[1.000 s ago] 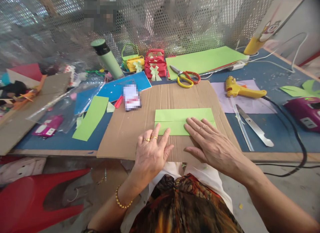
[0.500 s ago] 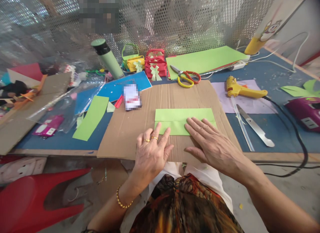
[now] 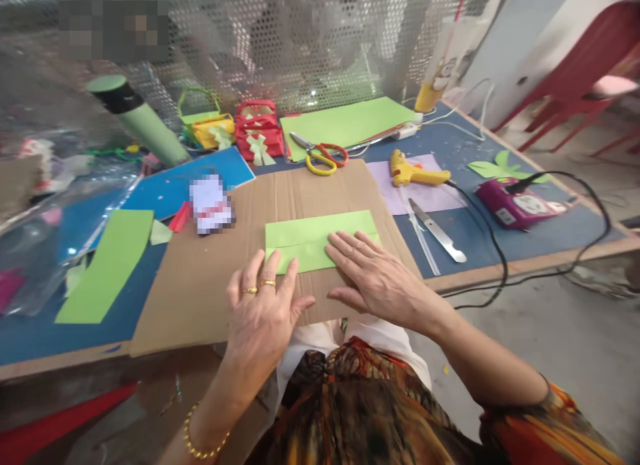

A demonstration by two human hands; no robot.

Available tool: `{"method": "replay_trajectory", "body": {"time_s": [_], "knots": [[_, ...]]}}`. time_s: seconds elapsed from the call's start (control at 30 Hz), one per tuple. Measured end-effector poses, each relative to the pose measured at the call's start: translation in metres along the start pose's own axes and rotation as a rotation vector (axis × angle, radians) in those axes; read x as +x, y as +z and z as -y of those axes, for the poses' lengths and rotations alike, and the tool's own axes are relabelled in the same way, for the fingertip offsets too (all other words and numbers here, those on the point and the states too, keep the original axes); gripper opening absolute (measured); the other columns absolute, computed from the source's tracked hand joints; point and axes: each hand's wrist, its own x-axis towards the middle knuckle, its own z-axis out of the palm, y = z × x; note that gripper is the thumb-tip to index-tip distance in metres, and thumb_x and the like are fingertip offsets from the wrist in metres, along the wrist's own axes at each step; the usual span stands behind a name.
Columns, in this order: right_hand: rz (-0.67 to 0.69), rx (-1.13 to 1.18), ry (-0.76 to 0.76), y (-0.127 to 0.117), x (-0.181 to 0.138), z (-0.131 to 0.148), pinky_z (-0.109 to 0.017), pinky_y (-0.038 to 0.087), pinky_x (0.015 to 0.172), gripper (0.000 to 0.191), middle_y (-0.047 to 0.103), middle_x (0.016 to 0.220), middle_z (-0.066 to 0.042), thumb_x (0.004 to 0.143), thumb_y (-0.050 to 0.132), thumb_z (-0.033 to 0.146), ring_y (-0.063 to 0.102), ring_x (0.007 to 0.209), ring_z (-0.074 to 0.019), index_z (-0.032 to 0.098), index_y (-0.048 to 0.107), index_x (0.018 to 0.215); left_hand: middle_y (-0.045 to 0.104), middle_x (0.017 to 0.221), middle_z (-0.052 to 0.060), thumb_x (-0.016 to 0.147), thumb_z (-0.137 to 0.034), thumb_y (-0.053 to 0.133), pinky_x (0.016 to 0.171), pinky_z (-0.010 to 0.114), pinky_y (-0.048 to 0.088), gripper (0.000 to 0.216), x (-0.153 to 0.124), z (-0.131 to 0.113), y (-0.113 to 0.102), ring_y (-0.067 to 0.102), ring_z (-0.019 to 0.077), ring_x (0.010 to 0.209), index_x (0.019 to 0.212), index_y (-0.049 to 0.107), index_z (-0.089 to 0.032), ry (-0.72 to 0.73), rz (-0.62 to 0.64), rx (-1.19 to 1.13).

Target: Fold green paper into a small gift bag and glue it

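Note:
A folded light-green paper (image 3: 310, 235) lies on a brown cardboard sheet (image 3: 215, 278) over the blue table. My left hand (image 3: 263, 312), with two gold rings, rests flat on the cardboard, its fingertips touching the paper's lower left edge. My right hand (image 3: 373, 275) lies flat with fingers stretched out, pressing the paper's lower right part. Neither hand holds anything.
Scissors (image 3: 323, 158), a yellow glue gun (image 3: 413, 175), a metal blade (image 3: 437, 228) and a purple device (image 3: 517, 205) with cables lie to the right. Small paper baskets (image 3: 257, 132), a green bottle (image 3: 143, 122), green sheets (image 3: 345, 122) and a green strip (image 3: 107, 262) surround the cardboard.
The view has swung to the right, so everything sits further left in the picture. Both hands keep the same flat pose on the green paper.

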Motion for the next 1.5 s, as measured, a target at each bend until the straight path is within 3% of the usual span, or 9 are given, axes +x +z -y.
{"method": "replay_trajectory", "body": {"time_s": [0.07, 0.17, 0.3, 0.43, 0.83, 1.1, 1.27, 1.37, 1.5], "knots": [[0.021, 0.018, 0.016, 0.0, 0.001, -0.001, -0.056, 0.036, 0.125, 0.073, 0.044, 0.16, -0.025, 0.105, 0.044, 0.056, 0.04, 0.152, -0.0358, -0.001, 0.05, 0.151, 0.071, 0.128, 0.024, 0.106, -0.055, 0.037, 0.106, 0.052, 0.039, 0.066, 0.006, 0.001, 0.002, 0.058, 0.0388, 0.126, 0.125, 0.07, -0.002, 0.08, -0.017, -0.056], [0.032, 0.038, 0.029, 0.001, 0.001, -0.001, -0.057, 0.034, 0.126, 0.074, 0.043, 0.161, -0.026, 0.105, 0.044, 0.057, 0.037, 0.153, -0.0365, -0.001, 0.05, 0.151, 0.072, 0.114, 0.028, 0.106, -0.06, 0.026, 0.098, 0.047, 0.044, 0.081, 0.016, -0.003, 0.005, 0.064, 0.0357, 0.11, 0.117, 0.071, 0.006, 0.122, -0.035, -0.081], [0.03, 0.054, 0.026, 0.004, 0.001, -0.002, -0.057, 0.034, 0.126, 0.075, 0.043, 0.16, -0.026, 0.105, 0.042, 0.057, 0.037, 0.153, -0.0365, -0.001, 0.049, 0.151, 0.069, 0.104, 0.024, 0.101, -0.07, 0.02, 0.087, 0.047, 0.047, 0.088, 0.024, -0.011, 0.006, 0.062, 0.0347, 0.096, 0.131, 0.071, -0.006, 0.094, 0.044, -0.004], [0.055, 0.051, 0.039, 0.003, 0.002, -0.002, -0.056, 0.033, 0.127, 0.074, 0.042, 0.161, -0.025, 0.105, 0.04, 0.058, 0.036, 0.154, -0.0345, 0.001, 0.049, 0.152, 0.066, 0.104, 0.022, 0.096, -0.076, 0.023, 0.085, 0.048, 0.046, 0.086, 0.027, -0.017, 0.004, 0.058, 0.036, 0.097, 0.145, 0.064, -0.019, 0.034, 0.199, 0.014], [0.111, 0.04, 0.062, -0.012, -0.023, -0.02, -0.056, 0.027, 0.128, 0.079, 0.038, 0.164, -0.023, 0.104, 0.038, 0.063, 0.032, 0.157, -0.0306, 0.006, 0.04, 0.159, 0.067, 0.115, 0.026, 0.097, -0.075, 0.027, 0.085, 0.05, 0.049, 0.085, 0.034, -0.024, -0.008, 0.061, 0.0397, 0.105, 0.148, 0.06, -0.016, -0.008, 0.341, 0.046], [-0.007, -0.134, 0.175, -0.029, -0.061, -0.025, -0.061, 0.035, 0.124, 0.067, 0.051, 0.156, -0.025, 0.105, 0.047, 0.051, 0.042, 0.152, -0.0362, 0.004, 0.048, 0.153, 0.068, 0.112, 0.026, 0.093, -0.077, 0.029, 0.083, 0.049, 0.048, 0.089, 0.032, -0.025, -0.004, 0.062, 0.0405, 0.104, 0.148, 0.06, -0.014, 0.003, 0.314, 0.061], [-0.16, -0.131, 0.319, -0.03, -0.048, -0.022, -0.057, 0.043, 0.12, 0.052, 0.058, 0.152, -0.021, 0.109, 0.038, 0.035, 0.052, 0.145, -0.033, 0.01, 0.05, 0.153, 0.067, 0.116, 0.025, 0.094, -0.073, 0.042, 0.087, 0.049, 0.048, 0.083, 0.032, -0.027, -0.006, 0.06, 0.0405, 0.109, 0.151, 0.057, -0.014, -0.004, 0.331, 0.063], [-0.186, -0.024, 0.274, -0.022, -0.032, -0.024, -0.055, 0.045, 0.118, 0.051, 0.056, 0.153, -0.022, 0.108, 0.037, 0.03, 0.05, 0.146, -0.0316, 0.009, 0.047, 0.154, 0.067, 0.119, 0.024, 0.095, -0.07, 0.048, 0.092, 0.049, 0.047, 0.08, 0.032, -0.031, -0.01, 0.059, 0.0394, 0.112, 0.152, 0.056, -0.014, -0.038, 0.354, 0.051], [-0.11, 0.035, 0.171, -0.007, -0.017, -0.029, -0.057, 0.04, 0.121, 0.056, 0.053, 0.155, -0.025, 0.109, 0.037, 0.038, 0.048, 0.148, -0.0327, 0.005, 0.044, 0.154, 0.066, 0.124, 0.023, 0.095, -0.071, 0.046, 0.097, 0.049, 0.047, 0.082, 0.031, -0.034, -0.012, 0.058, 0.0378, 0.117, 0.152, 0.054, -0.014, -0.061, 0.379, 0.012]]}}
